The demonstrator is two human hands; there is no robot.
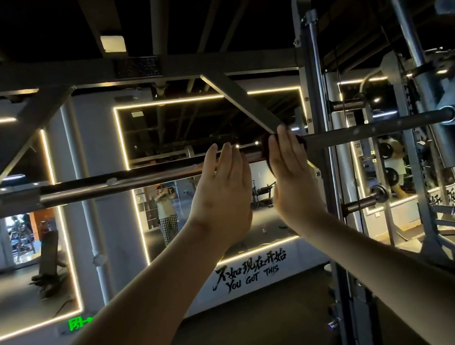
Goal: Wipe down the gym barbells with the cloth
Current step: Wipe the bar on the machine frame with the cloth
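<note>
- One barbell (133, 180) lies level across the rack (314, 85), its right end held in the carriage on the slanted rail.
- One dark cloth (267, 148) is wrapped against the barbell, right of its middle.
- Two bare hands are raised to the barbell, side by side and close together.
- The left hand (224, 199) is flat, its fingers straight and resting against the barbell just left of the cloth; it holds nothing.
- The right hand (292, 180) presses the cloth onto the barbell with straight fingers. I cannot see its thumb.
- Behind the barbell are three mirrors (184, 128) edged with light strips.
- Two short pegs (347, 104) stick out of the rack, one above the barbell and one below.
- Below the barbell, one painted slogan (250, 272) and one green exit sign (77, 323) sit low on the wall.
</note>
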